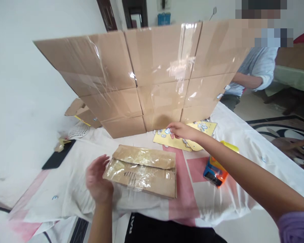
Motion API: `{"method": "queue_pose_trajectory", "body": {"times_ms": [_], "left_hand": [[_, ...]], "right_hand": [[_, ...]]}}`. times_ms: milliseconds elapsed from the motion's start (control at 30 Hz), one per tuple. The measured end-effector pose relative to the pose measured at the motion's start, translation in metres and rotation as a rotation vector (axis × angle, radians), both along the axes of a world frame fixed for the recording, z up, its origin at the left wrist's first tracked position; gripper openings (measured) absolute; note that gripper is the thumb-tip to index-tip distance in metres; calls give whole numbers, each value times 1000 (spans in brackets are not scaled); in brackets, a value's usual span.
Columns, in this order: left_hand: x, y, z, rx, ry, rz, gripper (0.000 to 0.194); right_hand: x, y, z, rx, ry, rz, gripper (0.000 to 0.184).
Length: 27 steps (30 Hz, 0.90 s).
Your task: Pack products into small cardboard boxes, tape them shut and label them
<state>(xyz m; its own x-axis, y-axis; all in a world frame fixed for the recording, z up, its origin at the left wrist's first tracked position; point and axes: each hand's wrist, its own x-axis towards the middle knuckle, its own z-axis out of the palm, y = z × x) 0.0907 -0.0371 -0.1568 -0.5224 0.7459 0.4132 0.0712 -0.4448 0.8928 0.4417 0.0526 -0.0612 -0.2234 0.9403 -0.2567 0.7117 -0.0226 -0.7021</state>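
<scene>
A flat brown cardboard box [144, 173], wrapped in clear tape, lies on the cloth in front of me. My left hand [98, 177] is beside its left end, fingers loosely curved and a little blurred; whether they touch the box is unclear. My right hand [181, 131] reaches over a yellow sheet [159, 138] strewn with small paper cut-outs. Its fingers are apart and bent downward, the tips close to a white cut-out with a blue outline [168, 131]. Another yellow sheet [211, 128] bearing more cut-outs lies to the right, partly behind my forearm.
A large taped cardboard panel [164, 71] stands upright across the back. An orange, blue and yellow package [215, 173] lies under my right forearm. At left are a black phone-like slab [58, 157], a white perforated object [78, 131] and an open carton [84, 113]. A person [258, 67] is behind the panel.
</scene>
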Motion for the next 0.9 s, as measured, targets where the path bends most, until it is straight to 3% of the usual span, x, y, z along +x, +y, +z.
{"method": "queue_pose_trajectory", "body": {"times_ms": [67, 100, 200, 267, 300, 400, 567, 733, 900], "left_hand": [[-3, 16, 47, 289, 157, 155, 20], [0, 24, 73, 380, 292, 157, 13], [25, 35, 145, 413, 967, -133, 17], [52, 35, 176, 477, 1422, -211, 18], [64, 34, 184, 533, 1560, -225, 15], [87, 31, 189, 657, 1695, -300, 9], [86, 27, 178, 587, 1658, -523, 15], [86, 21, 178, 580, 1654, -471, 15], [86, 17, 180, 485, 1461, -448, 12]], "right_hand": [[-2, -3, 11, -16, 222, -1, 31], [-4, -6, 18, -30, 343, 7, 33], [-13, -23, 39, -63, 592, 86, 38], [-22, -38, 50, -71, 668, 153, 36], [-25, -46, 54, -78, 698, 179, 35], [-33, -66, 57, -75, 773, 231, 35], [-37, -81, 56, -86, 878, 214, 36], [-38, -86, 60, -120, 909, 222, 33], [-32, -92, 53, 41, 849, 344, 28]]}}
